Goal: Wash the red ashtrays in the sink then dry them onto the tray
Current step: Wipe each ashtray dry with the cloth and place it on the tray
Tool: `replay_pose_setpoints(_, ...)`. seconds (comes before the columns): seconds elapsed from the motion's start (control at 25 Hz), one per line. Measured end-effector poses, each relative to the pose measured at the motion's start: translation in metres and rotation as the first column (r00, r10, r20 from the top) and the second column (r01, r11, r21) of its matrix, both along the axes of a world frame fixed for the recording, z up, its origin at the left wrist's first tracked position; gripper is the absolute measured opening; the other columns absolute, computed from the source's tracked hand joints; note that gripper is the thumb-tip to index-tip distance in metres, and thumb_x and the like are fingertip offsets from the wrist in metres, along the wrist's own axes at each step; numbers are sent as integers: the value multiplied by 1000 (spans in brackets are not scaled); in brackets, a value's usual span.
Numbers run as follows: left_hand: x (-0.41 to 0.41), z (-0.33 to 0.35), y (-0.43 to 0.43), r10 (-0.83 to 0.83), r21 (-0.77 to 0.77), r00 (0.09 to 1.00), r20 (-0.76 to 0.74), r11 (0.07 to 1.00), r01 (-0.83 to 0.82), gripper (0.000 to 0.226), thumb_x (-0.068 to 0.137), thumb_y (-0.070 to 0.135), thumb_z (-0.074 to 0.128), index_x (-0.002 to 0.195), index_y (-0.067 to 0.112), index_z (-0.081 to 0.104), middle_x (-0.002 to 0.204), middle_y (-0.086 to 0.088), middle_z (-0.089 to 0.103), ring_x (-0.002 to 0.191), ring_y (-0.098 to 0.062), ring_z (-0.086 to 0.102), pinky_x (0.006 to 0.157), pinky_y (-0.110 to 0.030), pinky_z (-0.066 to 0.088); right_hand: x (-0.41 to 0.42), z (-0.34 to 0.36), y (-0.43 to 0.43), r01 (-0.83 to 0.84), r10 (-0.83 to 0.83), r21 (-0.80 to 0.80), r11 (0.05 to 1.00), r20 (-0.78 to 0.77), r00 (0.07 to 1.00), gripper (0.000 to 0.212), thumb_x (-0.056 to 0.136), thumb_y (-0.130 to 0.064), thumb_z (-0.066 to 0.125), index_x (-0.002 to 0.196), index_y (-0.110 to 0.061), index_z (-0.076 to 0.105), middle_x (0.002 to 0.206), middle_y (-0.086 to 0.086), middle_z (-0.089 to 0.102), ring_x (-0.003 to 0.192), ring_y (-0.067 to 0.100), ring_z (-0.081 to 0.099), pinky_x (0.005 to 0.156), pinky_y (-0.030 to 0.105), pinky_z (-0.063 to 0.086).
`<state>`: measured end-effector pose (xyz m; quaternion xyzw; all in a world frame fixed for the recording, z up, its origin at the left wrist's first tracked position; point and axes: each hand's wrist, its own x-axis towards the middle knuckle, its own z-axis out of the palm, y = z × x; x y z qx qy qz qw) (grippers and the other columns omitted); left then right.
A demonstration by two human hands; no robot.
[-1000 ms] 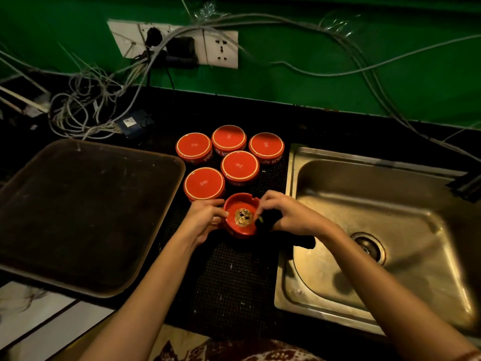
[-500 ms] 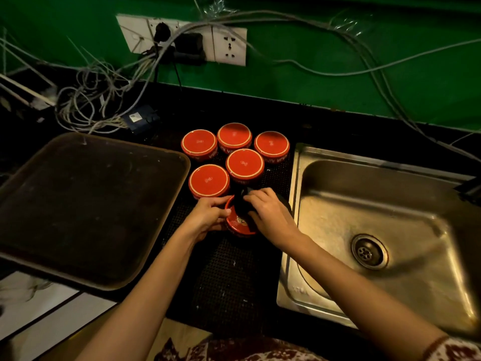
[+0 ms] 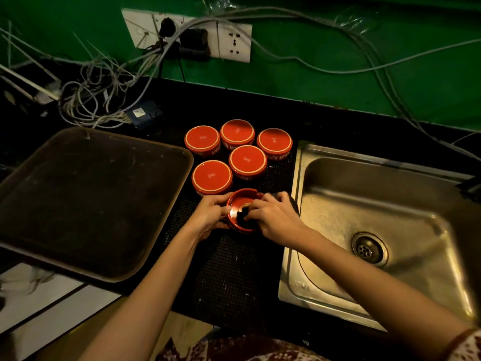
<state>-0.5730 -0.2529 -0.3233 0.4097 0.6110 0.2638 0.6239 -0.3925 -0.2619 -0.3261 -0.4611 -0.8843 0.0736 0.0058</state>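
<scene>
Red ashtray [image 3: 239, 202], at frame centre over the black surface [image 3: 229, 277], is gripped at its left rim by the left hand [image 3: 210, 217] while the right hand [image 3: 276, 221] pinches a dark cloth [image 3: 242, 217] inside its bowl. Five upturned ashtrays [image 3: 247, 160] sit just above it, with the tray [image 3: 78, 204] at left and the steel sink [image 3: 338, 217] at right.

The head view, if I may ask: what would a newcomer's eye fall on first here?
Five bright red ashtrays sit upside down on the black mat between the tray and the sink. In front of them the left hand holds a sixth ashtray upright while the right hand presses a dark cloth into it. A tangle of cables lies under the wall sockets at the back left.
</scene>
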Motion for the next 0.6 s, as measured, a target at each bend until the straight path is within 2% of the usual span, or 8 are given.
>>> replay_pose_setpoints(0.12, 1, 1, -2, -18, 19, 1000, 5, 1000, 18, 43, 95, -4, 41, 129, 18, 56, 83, 2, 63, 70, -6, 59, 58, -24, 52, -6, -2, 6, 121, -131, 135, 983, 68, 989, 32, 91, -23, 47, 120, -26, 62, 116, -6, 59, 107, 24, 45, 79, 40, 27)
replay_pose_setpoints(0.2, 2, 0, -3, -19, 33, 1000, 7, 999, 19, 44, 95, -4, 39, 128, 19, 56, 86, 3, 63, 73, -6, 59, 56, -22, 52, -18, -5, 10, 168, -171, 84, 982, 28, 985, 34, 94, -24, 45, 125, -29, 58, 121, -9, 57, 109, 22, 42, 79, 39, 25)
replay_pose_setpoints(0.32, 4, -1, -2, 2, 41, 1000, 3, 999, -3, 44, 96, -4, 38, 128, 19, 56, 91, -1, 64, 73, -9, 60, 58, -25, 54, -23, -4, 10, 71, -73, -66, 995, -31, 997, 38, 94, -23, 44, 129, -36, 54, 134, -14, 48, 114, 18, 37, 84, 40, 25)
replay_pose_setpoints(0.44, 3, -5, 1, 22, 15, 1000, -1, 1000, -22, 42, 96, -3, 40, 128, 19, 57, 97, -7, 66, 77, -14, 62, 67, -34, 55, -9, 4, 8, -65, 65, -138, 988, -2, 998, 39, 92, -18, 47, 124, -36, 58, 133, -13, 46, 117, 17, 35, 87, 41, 27)
replay_pose_setpoints(0.52, 1, -7, 3, 10, 4, 1000, -9, 1000, -10, 41, 95, -1, 43, 128, 19, 58, 95, -5, 67, 80, -15, 63, 69, -35, 55, 2, 4, 8, -88, 90, -36, 995, 39, 995, 34, 91, -17, 48, 117, -33, 62, 122, -10, 51, 108, 18, 38, 79, 37, 26)
replay_pose_setpoints(0.6, -1, -9, 4, 5, -12, 1000, 0, 1000, -5, 42, 94, 0, 44, 129, 19, 57, 96, -4, 66, 84, -15, 62, 70, -35, 55, 8, -1, 7, -18, 17, 106, 994, 13, 1000, 28, 87, -16, 53, 111, -25, 65, 112, -4, 54, 100, 21, 42, 72, 35, 25)
